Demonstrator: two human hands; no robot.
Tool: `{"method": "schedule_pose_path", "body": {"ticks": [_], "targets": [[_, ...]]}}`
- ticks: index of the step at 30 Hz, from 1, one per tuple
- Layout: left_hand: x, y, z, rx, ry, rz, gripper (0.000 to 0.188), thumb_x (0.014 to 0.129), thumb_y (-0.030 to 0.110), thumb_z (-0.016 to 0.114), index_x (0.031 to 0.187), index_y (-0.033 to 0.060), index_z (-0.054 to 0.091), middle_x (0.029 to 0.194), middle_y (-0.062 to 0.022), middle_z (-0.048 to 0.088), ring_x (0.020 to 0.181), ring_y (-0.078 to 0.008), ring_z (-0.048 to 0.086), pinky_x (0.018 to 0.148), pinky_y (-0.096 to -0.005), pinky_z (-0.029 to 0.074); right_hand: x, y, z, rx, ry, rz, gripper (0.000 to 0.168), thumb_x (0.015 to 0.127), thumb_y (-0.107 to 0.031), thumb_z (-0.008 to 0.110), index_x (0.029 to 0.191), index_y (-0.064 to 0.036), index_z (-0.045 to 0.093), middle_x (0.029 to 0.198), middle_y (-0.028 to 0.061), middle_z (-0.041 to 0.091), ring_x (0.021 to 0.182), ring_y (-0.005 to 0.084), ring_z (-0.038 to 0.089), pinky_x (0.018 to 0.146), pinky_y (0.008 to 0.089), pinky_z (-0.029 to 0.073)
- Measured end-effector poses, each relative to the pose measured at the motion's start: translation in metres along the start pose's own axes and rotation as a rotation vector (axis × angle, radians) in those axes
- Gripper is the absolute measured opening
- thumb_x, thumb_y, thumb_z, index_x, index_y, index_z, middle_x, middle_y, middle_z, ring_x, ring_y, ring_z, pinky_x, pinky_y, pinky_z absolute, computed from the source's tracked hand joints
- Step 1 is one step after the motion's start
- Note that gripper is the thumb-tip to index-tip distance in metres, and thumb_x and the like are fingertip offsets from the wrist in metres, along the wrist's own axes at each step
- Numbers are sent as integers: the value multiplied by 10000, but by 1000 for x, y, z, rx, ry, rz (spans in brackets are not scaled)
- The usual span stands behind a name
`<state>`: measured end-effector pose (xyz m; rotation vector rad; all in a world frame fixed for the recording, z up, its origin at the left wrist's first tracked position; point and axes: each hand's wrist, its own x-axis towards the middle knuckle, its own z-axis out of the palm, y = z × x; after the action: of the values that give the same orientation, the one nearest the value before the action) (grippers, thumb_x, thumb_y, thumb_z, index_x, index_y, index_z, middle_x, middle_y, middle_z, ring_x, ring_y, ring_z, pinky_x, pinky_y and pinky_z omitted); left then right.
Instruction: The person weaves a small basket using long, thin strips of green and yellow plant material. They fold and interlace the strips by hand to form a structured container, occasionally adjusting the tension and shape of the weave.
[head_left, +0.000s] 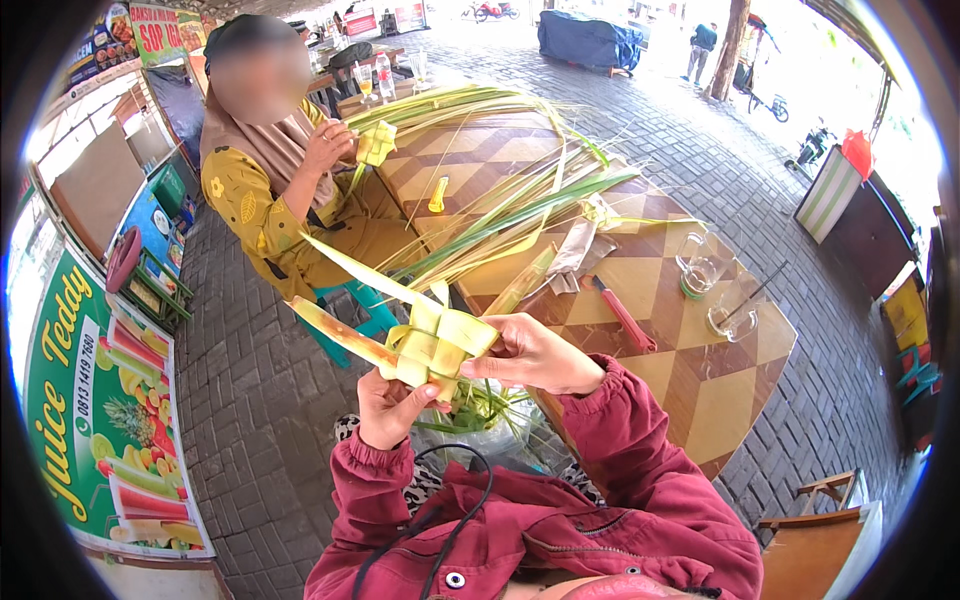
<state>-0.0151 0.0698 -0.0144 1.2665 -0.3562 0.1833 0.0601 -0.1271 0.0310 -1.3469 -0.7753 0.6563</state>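
Observation:
Between my hands is a woven palm-leaf ketupat pouch (431, 343), pale green and yellow, with two loose leaf ends pointing to the upper left. My left hand (394, 405) pinches its lower corner, thumb on the near face. On its right side, my right hand (536, 356) grips the edge between thumb and fingers. The lower of the two tails has a browned, stiff end (330, 330). Beneath my hands, a clear plastic bag (487, 420) holds green leaf scraps.
Long palm-leaf strips (510, 202) lie across the patterned table (705, 397). A red-handled cutter (626, 319), two glass mugs, one being a mug with a dark straw (733, 315), and a yellow tube (439, 195) rest there. Across the left side, a seated person (255, 172) holds another ketupat (375, 142).

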Motion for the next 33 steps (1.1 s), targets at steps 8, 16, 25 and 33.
{"method": "schedule_pose_path", "body": {"ticks": [8,16,25,33], "targets": [[-14,7,-2,24,-131,-24,256,784,-68,609,1033,-33,558,968,-119,619,878,-172,606,759,-287,509,0,5,14,-50,-153,55,161,786,-161,680,847,-18,642,622,-7,572,453,37,483,416,184,364],[-20,2,-20,102,-230,18,322,769,3,654,1084,28,591,1076,-79,610,1029,-188,544,891,-332,406,3,10,5,-57,-168,136,154,774,-148,692,801,-1,654,606,-11,578,472,30,476,437,183,369],[-12,9,-27,154,-433,-111,322,758,22,675,1071,19,602,1123,-120,584,985,-219,557,870,-340,422,0,11,0,-72,-136,14,154,774,-126,693,852,5,668,669,14,624,551,57,524,501,199,421],[4,17,-32,371,-394,-31,327,784,69,646,1097,-4,583,1159,-141,520,1051,-197,451,874,-325,350,0,14,-14,61,-124,-2,161,785,-99,677,899,11,651,788,24,644,678,72,593,620,213,498]]}}
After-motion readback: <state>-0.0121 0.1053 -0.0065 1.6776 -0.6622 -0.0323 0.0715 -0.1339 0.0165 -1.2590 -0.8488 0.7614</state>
